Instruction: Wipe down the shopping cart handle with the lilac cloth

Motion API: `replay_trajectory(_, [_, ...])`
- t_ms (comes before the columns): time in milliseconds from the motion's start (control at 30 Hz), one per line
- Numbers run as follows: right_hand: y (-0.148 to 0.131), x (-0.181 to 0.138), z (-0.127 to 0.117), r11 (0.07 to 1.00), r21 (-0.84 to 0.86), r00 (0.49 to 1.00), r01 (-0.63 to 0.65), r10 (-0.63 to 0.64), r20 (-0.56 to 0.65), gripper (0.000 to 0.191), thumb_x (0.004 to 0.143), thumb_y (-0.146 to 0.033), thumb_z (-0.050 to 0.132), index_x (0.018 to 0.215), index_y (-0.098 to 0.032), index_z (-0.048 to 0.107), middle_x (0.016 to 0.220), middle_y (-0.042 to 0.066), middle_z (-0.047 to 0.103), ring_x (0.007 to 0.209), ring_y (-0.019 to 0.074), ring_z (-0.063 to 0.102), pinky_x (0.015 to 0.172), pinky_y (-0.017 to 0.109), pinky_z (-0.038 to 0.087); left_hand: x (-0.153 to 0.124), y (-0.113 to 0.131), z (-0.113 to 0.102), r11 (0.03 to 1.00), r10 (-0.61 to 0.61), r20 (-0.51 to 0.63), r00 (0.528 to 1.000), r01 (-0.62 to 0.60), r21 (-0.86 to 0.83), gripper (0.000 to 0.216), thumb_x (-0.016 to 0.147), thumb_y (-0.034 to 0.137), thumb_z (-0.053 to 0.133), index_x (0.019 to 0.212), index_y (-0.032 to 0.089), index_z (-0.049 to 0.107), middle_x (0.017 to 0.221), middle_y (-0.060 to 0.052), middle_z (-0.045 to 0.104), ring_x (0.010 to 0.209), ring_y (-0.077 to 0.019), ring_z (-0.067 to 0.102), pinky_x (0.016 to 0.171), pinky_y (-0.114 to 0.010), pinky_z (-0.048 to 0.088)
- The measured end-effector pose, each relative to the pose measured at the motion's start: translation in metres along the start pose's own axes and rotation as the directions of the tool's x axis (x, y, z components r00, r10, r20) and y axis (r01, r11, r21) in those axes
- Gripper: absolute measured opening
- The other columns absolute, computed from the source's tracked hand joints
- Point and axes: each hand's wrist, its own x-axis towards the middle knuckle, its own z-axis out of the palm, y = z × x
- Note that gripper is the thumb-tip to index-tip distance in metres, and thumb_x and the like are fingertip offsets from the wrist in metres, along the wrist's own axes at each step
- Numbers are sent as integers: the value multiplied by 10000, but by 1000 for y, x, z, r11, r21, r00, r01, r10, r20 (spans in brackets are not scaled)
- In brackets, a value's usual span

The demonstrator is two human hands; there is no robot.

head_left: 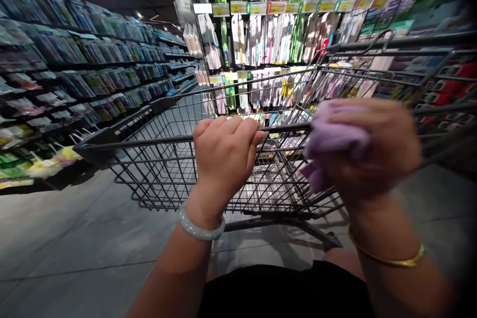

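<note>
My left hand [226,151] is wrapped round the top side rail of a dark wire shopping cart [160,143], knuckles up. A pale bangle circles that wrist. To its right, my right hand [376,146] is closed on a crumpled purple cloth [333,131], held at the height of the rail. Motion smears this hand a little, and whether the cloth touches the rail I cannot tell. A gold bangle sits on the right wrist. Through the wire mesh, no goods show inside the visible part of the basket.
Beyond the cart stands a rack of packaged toothbrushes [257,39] with price tags. Long shelves of hanging packages [93,54] line the aisle at left. Grey floor tiles [93,238] lie below. Red packages [443,92] hang at the far right, behind the cart's end.
</note>
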Motion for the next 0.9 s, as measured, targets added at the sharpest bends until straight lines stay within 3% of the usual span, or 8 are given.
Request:
replay_trajectory(100, [-8, 9, 10, 986, -27, 985, 164, -165, -42, 238, 745, -266, 728, 979, -277, 687, 1040, -5, 745, 948, 211, 700, 856, 399, 555, 0, 0, 0, 1000, 3, 3, 1000, -3, 1, 308, 1012, 457, 400, 841, 255, 555, 737, 5, 605, 726, -203, 466, 733, -409, 247])
replay_trajectory(200, [6, 15, 4, 998, -26, 979, 49, -53, -195, 195, 728, -217, 729, 917, -257, 699, 927, 5, 745, 916, 232, 714, 835, 416, 562, 0, 0, 0, 1000, 7, 1, 1000, -7, -2, 313, 1013, 458, 399, 832, 254, 554, 730, 8, 602, 729, -202, 470, 734, -408, 248])
replay_trajectory(300, [19, 15, -2, 995, -47, 912, -90, 64, -405, 130, 741, -194, 713, 862, -239, 690, 880, 27, 717, 925, 261, 706, 876, 467, 546, 0, -1, 0, 1000, 12, -9, 1000, -12, -6, 306, 1012, 456, 401, 836, 257, 554, 732, 11, 604, 733, -204, 474, 739, -408, 252])
replay_trajectory(400, [8, 10, 3, 996, -48, 955, -77, 60, -292, 193, 747, -220, 713, 935, -250, 679, 944, 23, 721, 969, 245, 698, 901, 451, 544, 1, -1, 1, 1000, 9, -8, 1000, -9, -10, 303, 1010, 451, 405, 835, 257, 557, 728, 8, 608, 723, -206, 470, 737, -408, 254])
replay_trajectory(533, [-12, 7, 13, 982, -84, 984, 169, -172, -41, 217, 798, -312, 697, 1006, -266, 657, 1085, 13, 730, 1002, 211, 687, 887, 411, 552, 3, -1, 0, 1000, 11, -8, 1000, -11, -16, 311, 1005, 457, 414, 816, 257, 559, 709, 5, 608, 719, -208, 471, 733, -408, 252])
replay_trajectory(600, [-10, 8, 10, 977, -104, 981, 185, -190, -45, 181, 812, -307, 688, 987, -276, 655, 1069, -1, 730, 999, 205, 687, 892, 410, 554, 3, -1, -1, 1000, 13, -7, 1000, -13, -18, 314, 1005, 457, 414, 815, 256, 562, 710, 6, 609, 715, -207, 470, 732, -407, 251])
replay_trajectory(767, [8, 13, -3, 992, -85, 951, -89, 59, -305, 184, 771, -194, 695, 945, -251, 675, 938, 12, 714, 997, 246, 700, 922, 449, 544, 3, -1, -2, 1000, 17, -9, 1000, -17, -8, 321, 1008, 453, 406, 816, 250, 563, 714, 11, 595, 707, -204, 466, 726, -396, 253])
replay_trajectory(900, [-8, 7, 7, 996, -84, 985, 22, -36, -171, 182, 763, -229, 705, 941, -220, 671, 983, 42, 728, 986, 246, 696, 900, 444, 543, 3, -1, -1, 1000, 18, -15, 1000, -18, -4, 323, 1006, 455, 414, 804, 247, 556, 708, 17, 584, 705, -198, 468, 723, -390, 250])
